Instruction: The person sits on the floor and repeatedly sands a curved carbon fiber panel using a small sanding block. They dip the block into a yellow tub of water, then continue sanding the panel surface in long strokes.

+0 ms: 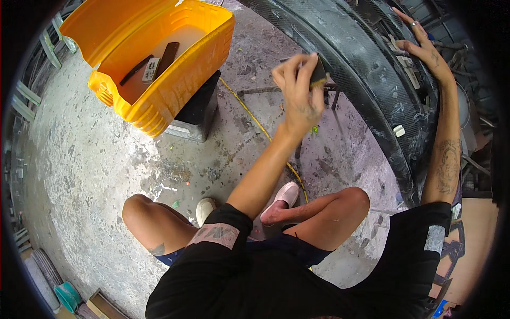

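Observation:
My left hand (298, 87) is closed around a small dark sanding block (319, 73) with a yellowish lower edge. It holds the block at the near edge of a long, curved, dark panel (366, 87) with a woven carbon-fibre look and whitish smears. Farther right, my right hand (427, 53) lies on the panel's far side with its fingers apart, a ring on one of them. A small white piece (399, 131) rests on the panel below that hand.
At the upper left, a cut-open yellow tub (186, 85) holds cloudy liquid, dark strips and a pale block (151, 69). It sits on a black and grey box (194, 114). A yellow hose (249, 114) crosses the stained floor. A metal stand (265, 90) is beneath the panel.

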Tool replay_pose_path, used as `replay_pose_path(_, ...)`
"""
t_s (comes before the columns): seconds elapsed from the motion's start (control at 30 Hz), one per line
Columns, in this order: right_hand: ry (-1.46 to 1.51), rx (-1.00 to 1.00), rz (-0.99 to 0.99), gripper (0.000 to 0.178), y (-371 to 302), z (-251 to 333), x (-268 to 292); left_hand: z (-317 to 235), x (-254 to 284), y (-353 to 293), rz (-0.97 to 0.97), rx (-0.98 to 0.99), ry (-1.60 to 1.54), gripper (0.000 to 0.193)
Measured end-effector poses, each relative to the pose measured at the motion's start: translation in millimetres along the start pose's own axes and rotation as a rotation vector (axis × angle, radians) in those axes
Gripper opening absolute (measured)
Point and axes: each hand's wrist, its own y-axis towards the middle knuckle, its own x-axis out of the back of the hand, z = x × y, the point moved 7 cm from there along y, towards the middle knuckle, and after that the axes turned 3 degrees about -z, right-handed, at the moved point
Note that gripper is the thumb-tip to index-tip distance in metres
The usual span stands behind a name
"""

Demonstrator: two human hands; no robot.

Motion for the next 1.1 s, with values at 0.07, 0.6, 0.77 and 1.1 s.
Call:
replay_pose_path(0.07,-0.030,-0.024,-0.015,0.077,-2,11,-3,11,2,21,0.004,-0.050,-0.021,0.039)
replay_pose_path(0.6,-0.034,0.087,0.015,0.074,6,-4,-3,101,39,149,0.071,-0.019,0.127,0.032)
replay_pose_path(0.77,-0.149,0.029,-0.049,0.078,10,-2,2,267,62,215,0.719,0.073,0.575,0.042)
replay_pose_path(1.1,-0.166,-0.294,0.107,0.101,-16,37,17,418,87,123,1.713,0.161,1.091,0.047)
